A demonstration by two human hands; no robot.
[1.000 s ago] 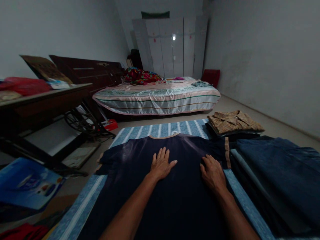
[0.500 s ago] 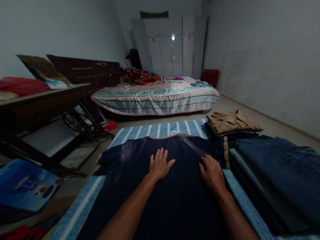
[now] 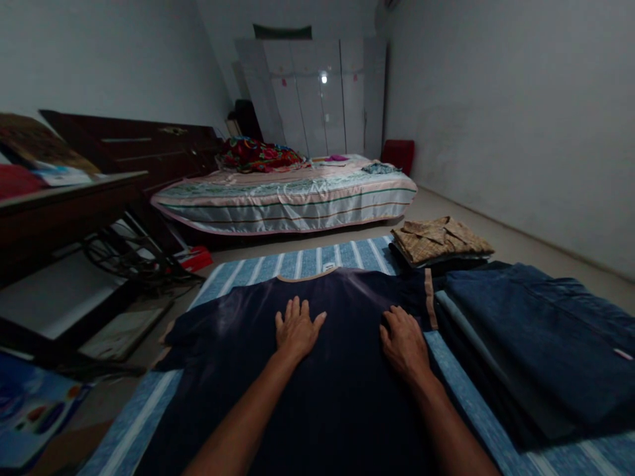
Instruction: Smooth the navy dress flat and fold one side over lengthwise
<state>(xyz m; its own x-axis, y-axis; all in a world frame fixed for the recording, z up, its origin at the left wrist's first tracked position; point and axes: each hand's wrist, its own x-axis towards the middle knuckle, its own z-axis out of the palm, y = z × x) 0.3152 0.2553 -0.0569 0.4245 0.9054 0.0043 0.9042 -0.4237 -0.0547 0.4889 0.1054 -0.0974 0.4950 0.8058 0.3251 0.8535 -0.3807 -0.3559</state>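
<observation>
You are leaning over a blue-and-white striped cloth mat (image 3: 307, 258) spread on the floor, and most of it is covered by the dark navy short-sleeved shirt with tan trim at the neck (image 3: 238, 330). The shirt lies flat with its neckline away from you and both sleeves out to the sides, the right one ending in a tan band. No fold shows in it yet, so as far as you can judge the work on this piece is at its start: spread and pressed smooth, nothing turned over.

To your right a broad heap of dark blue denim cloth (image 3: 536, 324) lies just beside the shirt, and beyond it a folded tan patterned shirt (image 3: 439, 239) sits on a darker piece, which looks finished.

Your left hand (image 3: 296, 328) lies palm down on the upper middle of the navy shirt, fingers close together and straight, thumb out to the side. Your right hand (image 3: 404, 342) rests palm down near the right sleeve, fingers bent a little and gripping nothing.

The shirt's hem is cut off below the frame, the left sleeve melts into shadow, and your right fingertips are hard to make out against the dark cloth.
</observation>
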